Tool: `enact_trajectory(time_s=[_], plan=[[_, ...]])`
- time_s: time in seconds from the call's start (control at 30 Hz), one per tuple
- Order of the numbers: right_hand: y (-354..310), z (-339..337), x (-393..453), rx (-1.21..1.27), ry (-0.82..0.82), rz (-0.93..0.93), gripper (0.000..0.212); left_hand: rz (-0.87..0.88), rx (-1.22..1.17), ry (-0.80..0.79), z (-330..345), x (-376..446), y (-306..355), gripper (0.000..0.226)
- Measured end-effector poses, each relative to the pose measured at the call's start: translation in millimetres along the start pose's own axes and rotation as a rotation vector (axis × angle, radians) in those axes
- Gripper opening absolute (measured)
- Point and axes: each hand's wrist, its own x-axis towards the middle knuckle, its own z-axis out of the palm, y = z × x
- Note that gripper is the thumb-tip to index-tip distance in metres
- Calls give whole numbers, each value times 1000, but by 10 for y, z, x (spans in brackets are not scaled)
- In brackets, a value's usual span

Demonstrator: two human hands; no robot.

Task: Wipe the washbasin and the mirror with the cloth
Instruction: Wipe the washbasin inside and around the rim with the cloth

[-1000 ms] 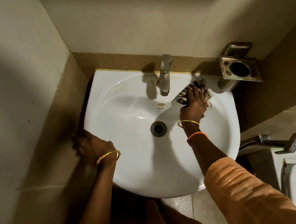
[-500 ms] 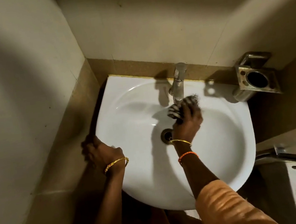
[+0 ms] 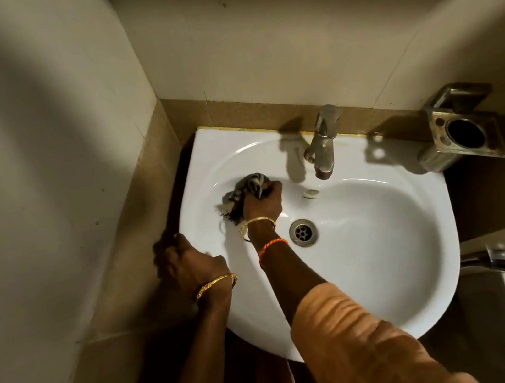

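The cloth (image 3: pixel 246 194), a dark bunched rag, is gripped in the right hand (image 3: pixel 261 203), whose fingers are curled tightly round it so that only a crumpled wad sticks out to the left and above the knuckles. The wad is pressed against the inner wall of the washbasin (image 3: pixel 387 256), on the bowl's left slope, left of the tap (image 3: pixel 323 143) and up-left of the drain (image 3: pixel 303 233). A gold bangle and an orange thread band are worn on the right wrist, which crosses the bowl just beside the drain.

The left hand (image 3: pixel 186 264) is laid over the basin's left rim, next to the brown tiled wall (image 3: pixel 140 242); its fingers are bent down over the edge and hidden in shadow, so how firmly the rim is clasped cannot be told. A gold bangle is worn on this wrist too.

A metal holder (image 3: pixel 462 128) is fixed to the wall to the right of the tap. The mirror is outside the view.
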Motion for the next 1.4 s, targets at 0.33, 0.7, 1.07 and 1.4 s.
enact_trajectory(time_s=[0.33,0.7,1.07,1.4], plan=[[17,-1024,714,182,649,47,20,103,7,-66,-212,21,-6,58],[20,-857,612,8,491,-120,35,141,145,-99,-136,-21,-36,68],[168,-2142,875,-1548,358,-650,28,95,138,-134,52,-48,29,89],[27,-2307,125,-1683,-92,89,48,103,97,-139,48,-20,-15,90]])
